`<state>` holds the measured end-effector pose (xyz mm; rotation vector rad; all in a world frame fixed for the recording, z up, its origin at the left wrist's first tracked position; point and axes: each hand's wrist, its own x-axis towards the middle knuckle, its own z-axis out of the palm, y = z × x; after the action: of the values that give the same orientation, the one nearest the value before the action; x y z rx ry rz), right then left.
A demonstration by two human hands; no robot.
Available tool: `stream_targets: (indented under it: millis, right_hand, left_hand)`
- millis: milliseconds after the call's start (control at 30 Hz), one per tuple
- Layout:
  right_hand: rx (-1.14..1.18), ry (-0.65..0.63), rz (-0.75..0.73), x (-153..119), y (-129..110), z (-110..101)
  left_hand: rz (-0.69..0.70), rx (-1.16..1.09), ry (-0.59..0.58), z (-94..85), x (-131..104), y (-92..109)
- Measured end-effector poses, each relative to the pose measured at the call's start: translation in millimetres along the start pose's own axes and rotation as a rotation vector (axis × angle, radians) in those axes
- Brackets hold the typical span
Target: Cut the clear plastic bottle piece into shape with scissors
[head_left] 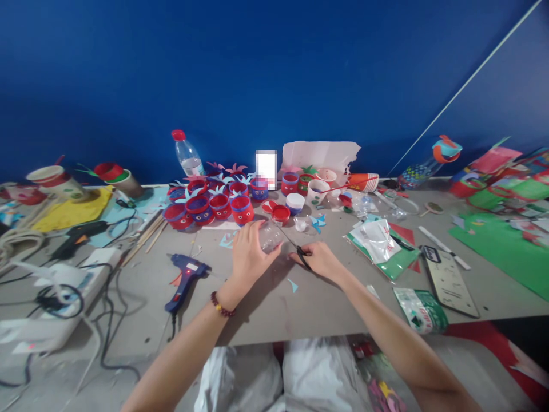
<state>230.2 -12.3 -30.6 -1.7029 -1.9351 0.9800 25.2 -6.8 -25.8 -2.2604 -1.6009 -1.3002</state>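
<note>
My left hand [250, 254] is closed around a clear plastic piece [270, 236] that looks like part of a bottle, its thumb and fingers on either side. In my right hand [321, 260] are black-handled scissors [303, 256], their blades pointing up and left to the edge of the plastic. Whether the blades touch it is hard to make out. Just beyond stand a small pot of red paint [281, 214] and a white-lidded jar [295, 202]. Several red and blue cups with eyes [242, 210] are grouped behind my left hand.
A blue glue gun [186, 280] lies left of my left hand, with a power strip [72, 303] and cables farther left. At the right are a phone [450, 280], a green packet [420, 310] and green sheets [506, 257]. A water bottle [187, 154] stands near the blue wall.
</note>
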Motion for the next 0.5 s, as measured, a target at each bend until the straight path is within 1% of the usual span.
stream_targets:
  millis: [167, 367, 500]
  right_hand:
    - [-0.016, 0.012, 0.016, 0.1, -1.2, -1.5]
    - [-0.076, 0.042, 0.005, 1.7, 0.9, -4.9]
    - [-0.079, 0.045, 0.021, 3.2, 3.0, -4.8]
  left_hand:
    - [-0.039, -0.058, -0.008, 0.2, 1.5, -0.2]
    - [-0.096, -0.12, 0.032, 5.9, -0.5, -6.3]
    - [-0.113, -0.138, 0.028, 4.3, 0.8, -6.4]
